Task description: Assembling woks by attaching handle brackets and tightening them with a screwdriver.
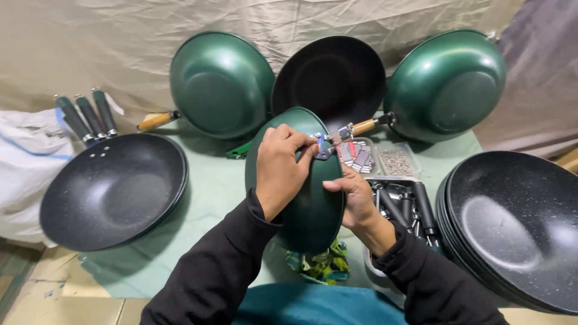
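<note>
Head view: a dark green round metal wok (307, 198) is held on edge above the green-covered counter (211, 198), between both hands. The left hand (278, 168) has its fingers closed on the wok's rim beside a small metal bracket (323, 147). The right hand (355, 198) clasps the wok's back, fingers curled against it. A tray of black handles (409, 207) lies just right.

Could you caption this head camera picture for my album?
Two hands, left and right, hold a dark green round metal pan at its metal bracket.

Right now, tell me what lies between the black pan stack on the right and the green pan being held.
Head view: a tray of dark handles and the right hand.
</note>
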